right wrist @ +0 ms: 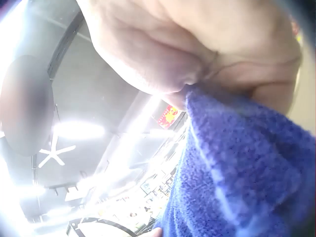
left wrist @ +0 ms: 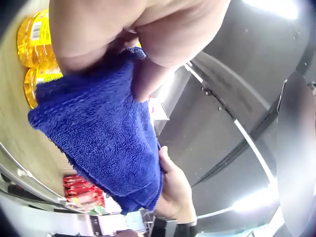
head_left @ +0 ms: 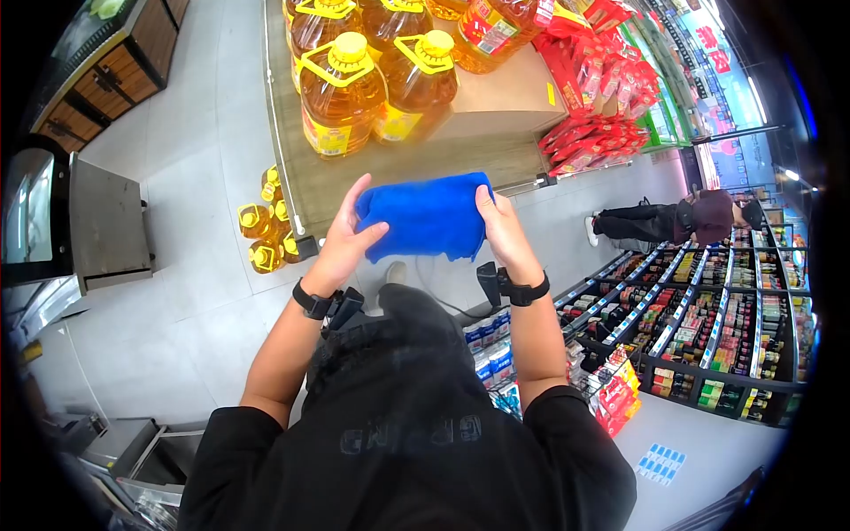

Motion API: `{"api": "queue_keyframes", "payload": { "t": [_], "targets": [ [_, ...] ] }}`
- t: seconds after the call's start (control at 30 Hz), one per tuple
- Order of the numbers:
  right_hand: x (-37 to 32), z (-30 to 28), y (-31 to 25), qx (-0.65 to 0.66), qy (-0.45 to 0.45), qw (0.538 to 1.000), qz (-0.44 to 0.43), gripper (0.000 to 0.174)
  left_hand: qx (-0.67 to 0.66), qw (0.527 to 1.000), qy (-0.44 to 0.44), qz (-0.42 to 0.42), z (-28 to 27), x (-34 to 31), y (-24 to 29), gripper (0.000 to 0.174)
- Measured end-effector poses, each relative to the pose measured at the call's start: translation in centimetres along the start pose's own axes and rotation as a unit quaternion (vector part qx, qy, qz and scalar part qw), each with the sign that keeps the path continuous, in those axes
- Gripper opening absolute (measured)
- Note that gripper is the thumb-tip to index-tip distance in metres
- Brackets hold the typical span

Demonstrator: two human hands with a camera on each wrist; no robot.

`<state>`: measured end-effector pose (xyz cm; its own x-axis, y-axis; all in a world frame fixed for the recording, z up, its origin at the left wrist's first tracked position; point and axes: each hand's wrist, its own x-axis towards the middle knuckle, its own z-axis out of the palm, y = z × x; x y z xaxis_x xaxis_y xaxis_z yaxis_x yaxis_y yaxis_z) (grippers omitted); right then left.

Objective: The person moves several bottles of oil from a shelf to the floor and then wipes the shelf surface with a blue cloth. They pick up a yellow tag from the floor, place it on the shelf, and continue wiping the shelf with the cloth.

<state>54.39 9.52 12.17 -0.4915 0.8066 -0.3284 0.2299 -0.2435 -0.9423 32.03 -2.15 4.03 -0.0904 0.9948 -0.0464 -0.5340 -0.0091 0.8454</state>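
Fingers (head_left: 357, 196) of left hand (head_left: 341, 246) and right hand (head_left: 500, 230) curled round a blue towel (head_left: 425, 217) over a wooden stand (head_left: 398, 165) (oil bottles (head_left: 341, 88) atop)

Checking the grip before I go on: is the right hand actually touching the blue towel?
Touching. The head view shows the right hand gripping the right edge of the blue towel.

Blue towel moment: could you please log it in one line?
left hand: holds blue towel | right hand: holds blue towel | oil bottles: beyond towel
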Motion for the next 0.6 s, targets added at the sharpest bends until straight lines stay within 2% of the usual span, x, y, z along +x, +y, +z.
{"api": "queue_keyframes", "payload": {
  "t": [0.1,0.2,0.23,0.33,0.37,0.47,0.53,0.6],
  "targets": [
    [0.5,0.6,0.7,0.104,0.030,0.994,0.001,0.052,-0.096,0.989,0.062,-0.097,-0.3,0.0,-0.4,0.074],
    [0.6,0.0,0.1,0.189,0.040,0.981,0.020,0.050,-0.239,0.952,0.014,-0.189,-0.6,0.0,-1.0,0.075],
    [0.8,-0.5,-0.1,0.211,0.037,0.976,0.024,0.049,-0.217,0.959,-0.009,-0.180,-0.2,-0.1,-1.5,0.063],
    [0.9,-2.7,-0.2,0.195,-0.008,0.981,0.009,0.045,-0.168,0.981,-0.008,-0.097,2.1,0.5,-3.3,0.048],
    [0.8,-3.5,-0.2,0.196,-0.012,0.981,0.005,0.043,-0.185,0.978,0.029,-0.087,2.7,0.7,-3.5,0.039],
    [0.5,-6.4,-0.1,0.210,-0.029,0.977,-0.003,0.038,-0.145,0.984,0.015,-0.102,3.5,2.0,-4.8,0.041],
    [0.3,-8.6,0.1,0.234,-0.042,0.971,0.005,0.035,-0.080,0.991,-0.001,-0.109,5.6,3.2,-4.9,0.050],
    [0.0,-11.1,0.3,0.231,-0.074,0.970,0.004,0.045,0.018,0.994,-0.034,-0.098,8.2,4.1,-4.9,0.056]
  ]
}}
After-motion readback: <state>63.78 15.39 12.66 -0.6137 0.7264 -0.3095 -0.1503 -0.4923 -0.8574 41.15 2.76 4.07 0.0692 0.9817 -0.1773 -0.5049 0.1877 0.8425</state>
